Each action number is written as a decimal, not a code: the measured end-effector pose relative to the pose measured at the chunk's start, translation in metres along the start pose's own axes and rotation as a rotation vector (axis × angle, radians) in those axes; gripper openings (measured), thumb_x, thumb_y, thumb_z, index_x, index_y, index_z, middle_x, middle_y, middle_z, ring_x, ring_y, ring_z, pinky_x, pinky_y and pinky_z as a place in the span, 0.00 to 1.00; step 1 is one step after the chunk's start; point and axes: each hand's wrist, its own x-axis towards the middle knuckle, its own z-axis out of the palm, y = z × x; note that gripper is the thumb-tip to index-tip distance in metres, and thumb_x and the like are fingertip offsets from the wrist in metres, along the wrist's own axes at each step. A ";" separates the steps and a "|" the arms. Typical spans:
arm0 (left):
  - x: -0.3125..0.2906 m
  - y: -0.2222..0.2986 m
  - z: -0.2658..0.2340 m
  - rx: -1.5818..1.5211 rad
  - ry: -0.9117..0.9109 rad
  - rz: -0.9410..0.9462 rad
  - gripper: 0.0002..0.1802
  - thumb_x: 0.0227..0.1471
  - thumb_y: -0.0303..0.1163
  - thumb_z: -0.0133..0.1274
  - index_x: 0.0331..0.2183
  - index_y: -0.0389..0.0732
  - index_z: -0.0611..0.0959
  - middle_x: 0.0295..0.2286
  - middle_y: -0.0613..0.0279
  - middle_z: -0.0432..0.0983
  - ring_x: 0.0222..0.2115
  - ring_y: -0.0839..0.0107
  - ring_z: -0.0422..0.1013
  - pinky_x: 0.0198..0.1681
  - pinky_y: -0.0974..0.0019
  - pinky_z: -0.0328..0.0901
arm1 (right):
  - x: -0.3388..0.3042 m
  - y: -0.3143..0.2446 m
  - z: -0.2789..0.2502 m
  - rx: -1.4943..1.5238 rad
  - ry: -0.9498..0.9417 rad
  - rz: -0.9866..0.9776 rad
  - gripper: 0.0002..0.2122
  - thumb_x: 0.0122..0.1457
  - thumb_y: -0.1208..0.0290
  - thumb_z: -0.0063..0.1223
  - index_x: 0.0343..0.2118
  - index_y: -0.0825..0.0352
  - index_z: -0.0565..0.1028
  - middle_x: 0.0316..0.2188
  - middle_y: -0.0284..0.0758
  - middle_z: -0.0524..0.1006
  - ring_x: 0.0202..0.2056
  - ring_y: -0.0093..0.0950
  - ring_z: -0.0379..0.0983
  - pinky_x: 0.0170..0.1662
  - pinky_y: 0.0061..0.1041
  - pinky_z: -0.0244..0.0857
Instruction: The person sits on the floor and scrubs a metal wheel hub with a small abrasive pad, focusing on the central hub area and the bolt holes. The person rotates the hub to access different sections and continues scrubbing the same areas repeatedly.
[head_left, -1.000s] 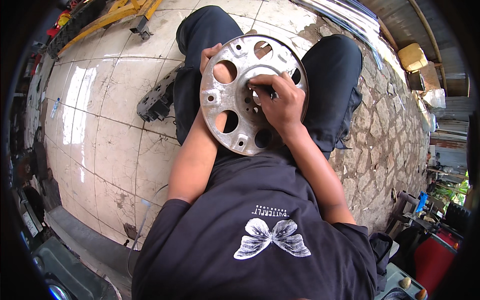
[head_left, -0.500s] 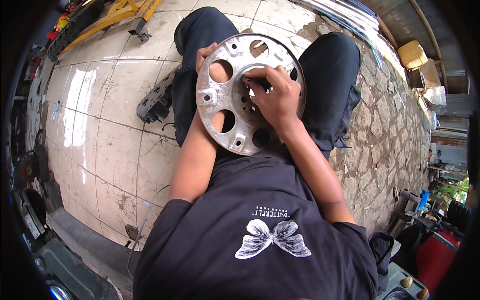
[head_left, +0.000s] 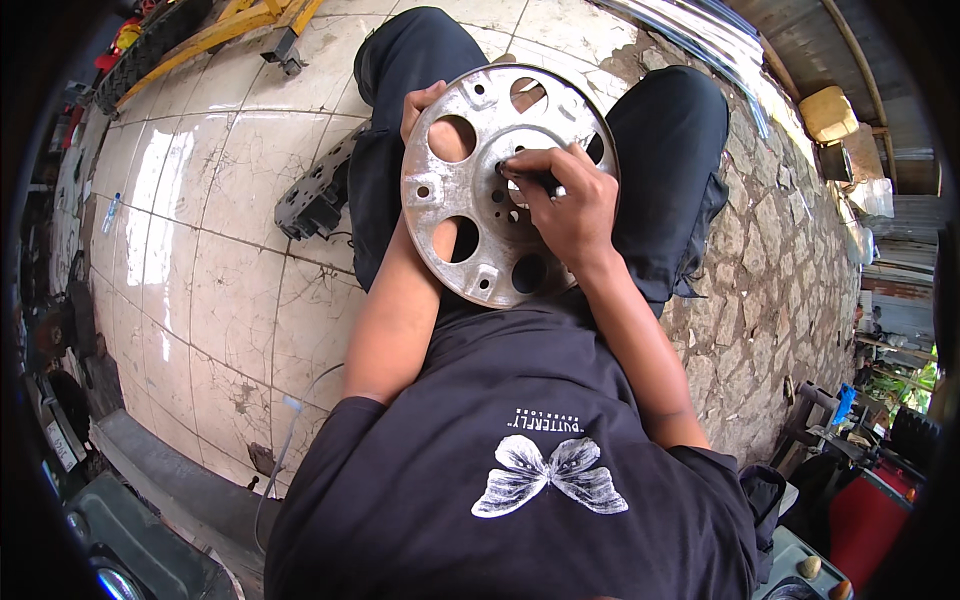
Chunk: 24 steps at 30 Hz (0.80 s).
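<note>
A round, worn grey metal flexplate (head_left: 465, 188) rests tilted over my lap between my knees. Large round holes ring it, with smaller bolt holes around its middle. My left hand (head_left: 421, 106) grips its far left rim; most of that hand is behind the disc, and skin shows through the holes. Over the centre, my right hand (head_left: 578, 205) is closed, thumb and fingertips pinched together at the small bolt holes. Something dark shows at those fingertips, too small to make out.
A black, blocky metal part (head_left: 312, 200) lies on the tiles beside my left leg. Beyond it stands a yellow metal frame (head_left: 215, 45). Rough stone paving (head_left: 765, 260) runs along my right, with a yellow jerrycan (head_left: 828, 113) farther off. A thin cable (head_left: 280, 450) trails at lower left.
The flexplate has shifted slightly to the right, with both hands moving along. My right fingertips have moved a little over its centre; both hands keep their hold.
</note>
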 end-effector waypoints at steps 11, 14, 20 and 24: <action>-0.016 0.005 0.017 -0.035 -0.062 -0.057 0.46 0.61 0.59 0.49 0.65 0.29 0.75 0.61 0.39 0.76 0.58 0.48 0.75 0.65 0.50 0.68 | -0.019 0.014 -0.012 0.115 0.066 0.037 0.11 0.51 0.87 0.74 0.37 0.67 0.88 0.36 0.34 0.89 0.37 0.27 0.84 0.44 0.25 0.76; -0.009 0.002 0.004 -0.121 -0.168 -0.065 0.43 0.61 0.58 0.50 0.62 0.31 0.78 0.59 0.40 0.78 0.56 0.50 0.77 0.63 0.51 0.70 | -0.021 0.017 -0.009 0.125 0.064 -0.012 0.13 0.49 0.85 0.73 0.37 0.62 0.88 0.38 0.31 0.90 0.37 0.28 0.84 0.43 0.26 0.76; -0.008 0.001 0.008 -0.153 -0.087 -0.077 0.38 0.60 0.58 0.51 0.54 0.32 0.83 0.50 0.46 0.83 0.46 0.53 0.79 0.54 0.54 0.73 | -0.008 0.007 0.006 0.088 0.051 -0.042 0.12 0.49 0.80 0.74 0.36 0.58 0.89 0.36 0.26 0.90 0.33 0.29 0.80 0.39 0.27 0.75; 0.003 -0.001 -0.003 -0.168 -0.121 -0.038 0.36 0.61 0.57 0.51 0.53 0.33 0.83 0.50 0.48 0.83 0.45 0.55 0.79 0.54 0.54 0.73 | -0.005 0.008 0.007 0.066 0.018 -0.039 0.12 0.49 0.80 0.74 0.36 0.57 0.88 0.36 0.26 0.90 0.32 0.30 0.78 0.38 0.29 0.75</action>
